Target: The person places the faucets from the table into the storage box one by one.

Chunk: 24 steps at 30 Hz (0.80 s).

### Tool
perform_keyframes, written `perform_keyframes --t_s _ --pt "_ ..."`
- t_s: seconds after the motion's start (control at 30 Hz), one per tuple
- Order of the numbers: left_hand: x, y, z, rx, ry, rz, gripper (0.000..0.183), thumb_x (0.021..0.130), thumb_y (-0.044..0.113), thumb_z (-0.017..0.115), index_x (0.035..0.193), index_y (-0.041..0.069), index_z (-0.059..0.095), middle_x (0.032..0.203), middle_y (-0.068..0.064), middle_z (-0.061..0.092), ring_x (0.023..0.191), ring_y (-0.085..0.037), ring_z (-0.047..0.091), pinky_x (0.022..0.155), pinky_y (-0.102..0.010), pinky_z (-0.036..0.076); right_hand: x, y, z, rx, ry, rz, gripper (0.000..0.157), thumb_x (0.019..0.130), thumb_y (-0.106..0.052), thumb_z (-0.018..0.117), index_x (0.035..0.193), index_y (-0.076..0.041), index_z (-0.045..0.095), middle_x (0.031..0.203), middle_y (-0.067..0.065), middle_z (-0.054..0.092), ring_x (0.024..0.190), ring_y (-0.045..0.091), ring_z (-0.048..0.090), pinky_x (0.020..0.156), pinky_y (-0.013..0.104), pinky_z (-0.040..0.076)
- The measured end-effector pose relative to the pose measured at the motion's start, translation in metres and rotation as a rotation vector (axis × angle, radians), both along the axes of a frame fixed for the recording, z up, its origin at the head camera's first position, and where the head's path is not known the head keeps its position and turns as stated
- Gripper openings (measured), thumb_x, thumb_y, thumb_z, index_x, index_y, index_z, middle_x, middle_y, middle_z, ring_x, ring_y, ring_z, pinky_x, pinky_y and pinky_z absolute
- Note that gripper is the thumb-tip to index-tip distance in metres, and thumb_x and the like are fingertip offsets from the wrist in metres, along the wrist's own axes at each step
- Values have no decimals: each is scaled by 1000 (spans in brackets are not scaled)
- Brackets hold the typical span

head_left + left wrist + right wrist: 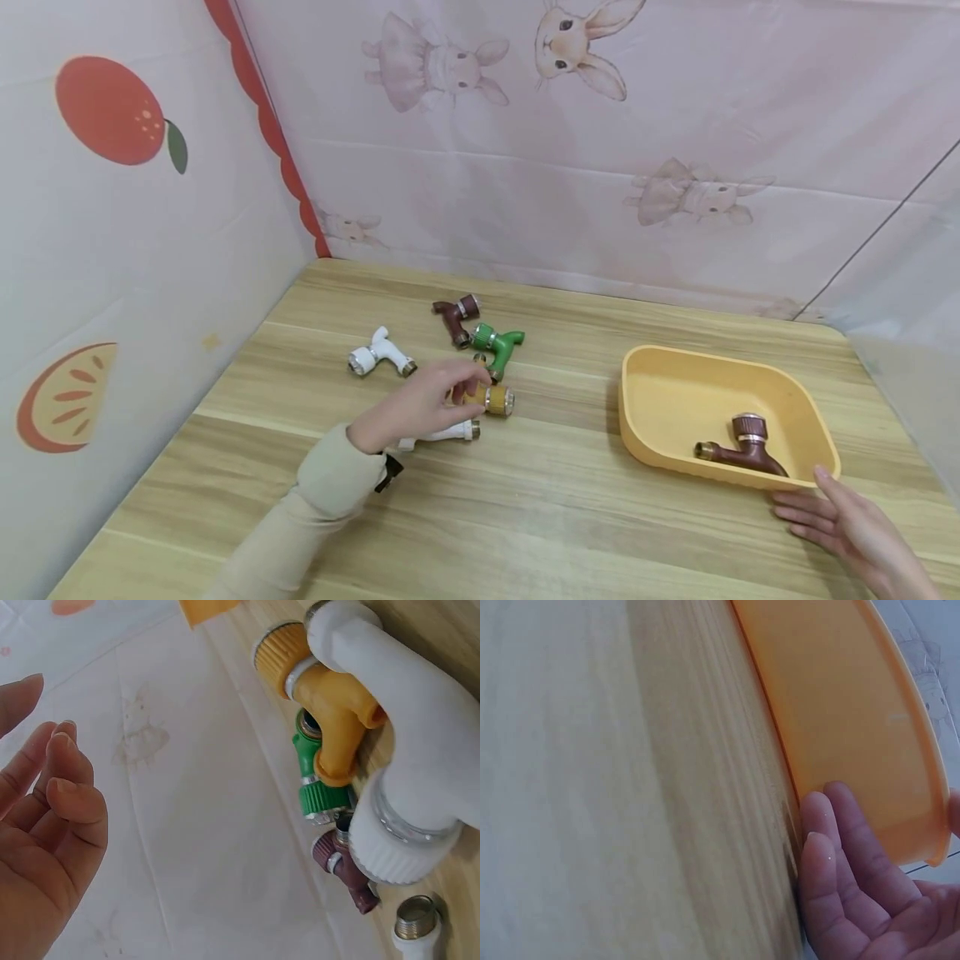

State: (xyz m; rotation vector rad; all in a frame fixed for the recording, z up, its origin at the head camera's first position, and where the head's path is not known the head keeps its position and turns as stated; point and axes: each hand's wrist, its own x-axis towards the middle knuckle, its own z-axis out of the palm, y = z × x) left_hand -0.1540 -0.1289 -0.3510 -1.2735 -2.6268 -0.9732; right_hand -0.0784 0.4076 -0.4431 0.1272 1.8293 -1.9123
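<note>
In the head view my left hand (435, 396) hovers by a yellow tap (498, 400). The left wrist view shows its loosely bent fingers apart from that yellow tap (330, 705), with nothing between them. Just beneath this hand lies a white tap (453, 432), partly hidden. Around it are a green tap (504, 346), a maroon tap (454, 318) and a second white tap (381, 354). My right hand (855, 525) holds the near right corner of a yellow basin (637, 433), thumb at the rim and fingers against the outer wall (855, 712). Inside lies another maroon tap (750, 452).
The wood-grain table (540, 517) carries everything. A pink rabbit-print curtain (525, 192) stands behind it, and a fruit-print sheet (150, 267) closes the left side. Bare tabletop lies between the taps and the basin.
</note>
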Motion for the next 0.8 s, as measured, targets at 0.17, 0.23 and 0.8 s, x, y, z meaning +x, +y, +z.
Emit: perform_keyframes --t_s 0.17,0.23,0.8 --pt "-5 -8 -3 -16 -1 24 24 81 9 68 103 4 59 77 5 54 67 -7 50 58 -22 45 1 -1 0 49 -11 -18 73 100 -36 17 127 23 -16 98 3 68 91 18 64 77 36 51" --pt "-7 -12 -4 -16 -6 35 24 81 8 68 104 3 60 77 4 55 67 -9 51 58 -25 47 1 -1 0 42 -12 -17 73 100 -36 17 127 23 -15 98 3 68 91 18 64 77 36 51" --pt "-23 -37 -18 -94 -130 138 28 83 11 66 108 1 60 84 0 59 76 -11 54 66 -29 48 2 -3 1 54 -1 -23 70 100 -36 17 128 24 -8 98 2 68 91 18 64 77 35 51"
